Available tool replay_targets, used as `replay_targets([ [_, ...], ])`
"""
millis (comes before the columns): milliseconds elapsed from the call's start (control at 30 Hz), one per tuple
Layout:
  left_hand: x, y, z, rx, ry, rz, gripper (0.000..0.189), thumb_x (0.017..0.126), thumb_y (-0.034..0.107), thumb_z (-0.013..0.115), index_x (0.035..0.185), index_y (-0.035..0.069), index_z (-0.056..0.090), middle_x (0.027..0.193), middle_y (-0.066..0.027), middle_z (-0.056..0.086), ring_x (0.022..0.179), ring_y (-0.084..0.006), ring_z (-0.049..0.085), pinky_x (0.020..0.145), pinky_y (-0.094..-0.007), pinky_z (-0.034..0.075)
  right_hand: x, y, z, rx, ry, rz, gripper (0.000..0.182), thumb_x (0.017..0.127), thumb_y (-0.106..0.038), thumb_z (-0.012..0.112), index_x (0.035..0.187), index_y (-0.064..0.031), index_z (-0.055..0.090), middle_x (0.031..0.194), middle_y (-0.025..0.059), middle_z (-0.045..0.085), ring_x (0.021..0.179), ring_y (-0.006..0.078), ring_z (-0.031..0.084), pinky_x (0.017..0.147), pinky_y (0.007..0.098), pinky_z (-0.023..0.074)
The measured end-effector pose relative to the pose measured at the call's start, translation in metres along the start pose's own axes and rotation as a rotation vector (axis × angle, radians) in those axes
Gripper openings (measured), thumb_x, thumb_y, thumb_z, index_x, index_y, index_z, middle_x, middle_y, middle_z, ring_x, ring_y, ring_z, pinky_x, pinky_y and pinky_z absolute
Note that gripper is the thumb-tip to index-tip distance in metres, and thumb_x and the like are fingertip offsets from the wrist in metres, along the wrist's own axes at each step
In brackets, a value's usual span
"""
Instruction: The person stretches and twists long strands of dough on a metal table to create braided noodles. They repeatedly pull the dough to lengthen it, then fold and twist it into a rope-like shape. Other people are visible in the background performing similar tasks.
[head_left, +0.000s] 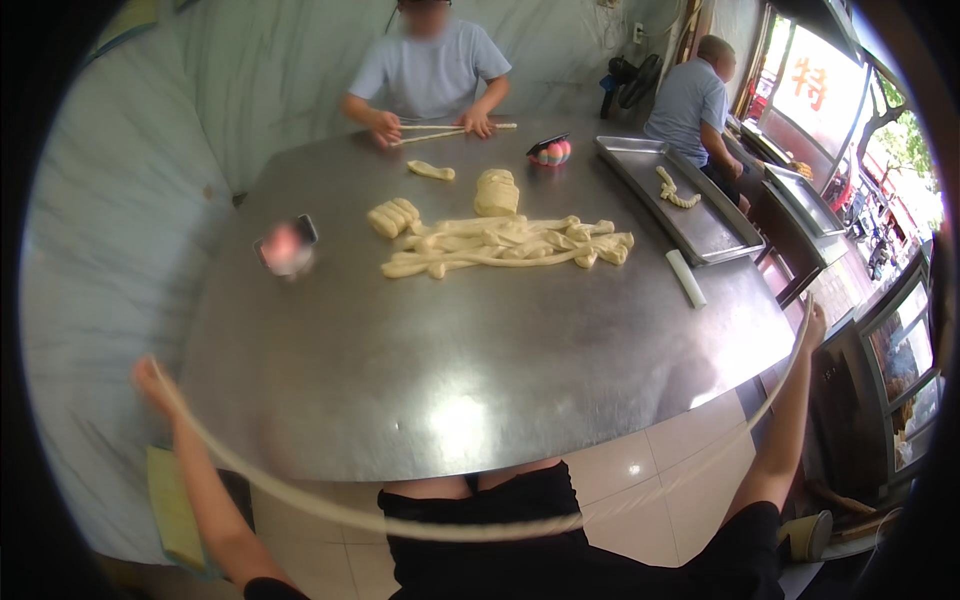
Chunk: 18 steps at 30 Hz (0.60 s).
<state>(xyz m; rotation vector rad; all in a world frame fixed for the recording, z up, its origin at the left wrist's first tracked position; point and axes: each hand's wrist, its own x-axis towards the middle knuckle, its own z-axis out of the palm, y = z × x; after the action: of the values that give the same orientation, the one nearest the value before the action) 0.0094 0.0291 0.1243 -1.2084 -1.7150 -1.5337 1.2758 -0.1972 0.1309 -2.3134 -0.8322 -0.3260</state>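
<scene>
A long, thin rope of dough (450, 531) hangs in a deep curve between my outstretched arms, blurred by motion in places. One end is pinched in my left hand (156, 386), out past the table's left side. My right hand (814, 326) grips the other end beyond the right edge. The rope's middle sags below the front edge of the steel table (360, 375), in front of my lap. Farther back on the table lies a pile of pale dough strips (502, 246), with a dough block (496, 193) behind it and a cut dough piece (393, 217) at its left.
Across the table a person (431, 71) handles a doubled dough strand (435, 133). A metal tray (720, 232) holds twisted dough (675, 189); a white rolling pin (685, 279) lies beside it. Phones rest on a colourful stand (552, 153) and at left (286, 246). Another person (690, 105) sits at right.
</scene>
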Motion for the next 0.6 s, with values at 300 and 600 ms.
replay_targets([
  [300, -0.307, 0.323, 0.033, -0.056, -0.67, 0.368, 0.017, 0.102, 0.016, 0.056, 0.104, 0.001, 0.062, 0.126, -0.0192, 0.067, 0.109, -0.0376, 0.065, 0.093, -0.0465, 0.051, -0.313, -0.135, 0.077, -0.212, -0.232, -0.63, 0.043, 0.102, -0.016, 0.05, 0.141, 0.0022, 0.053, 0.145, 0.0231, 0.054, 0.136, 0.0378, 0.051, 0.112, 0.0521, 0.0385],
  [600, -0.259, 0.33, 0.092, 0.208, -0.985, 0.024, 0.025, 0.101, 0.012, 0.053, 0.118, -0.005, 0.061, 0.145, -0.0238, 0.053, 0.136, -0.0402, 0.047, 0.112, -0.044, 0.039, -0.145, -0.088, 0.131, -0.426, 0.071, -0.046, 0.057, 0.101, -0.03, 0.056, 0.145, 0.0044, 0.046, 0.146, 0.0257, 0.05, 0.138, 0.039, 0.046, 0.116, 0.0536, 0.0318],
])
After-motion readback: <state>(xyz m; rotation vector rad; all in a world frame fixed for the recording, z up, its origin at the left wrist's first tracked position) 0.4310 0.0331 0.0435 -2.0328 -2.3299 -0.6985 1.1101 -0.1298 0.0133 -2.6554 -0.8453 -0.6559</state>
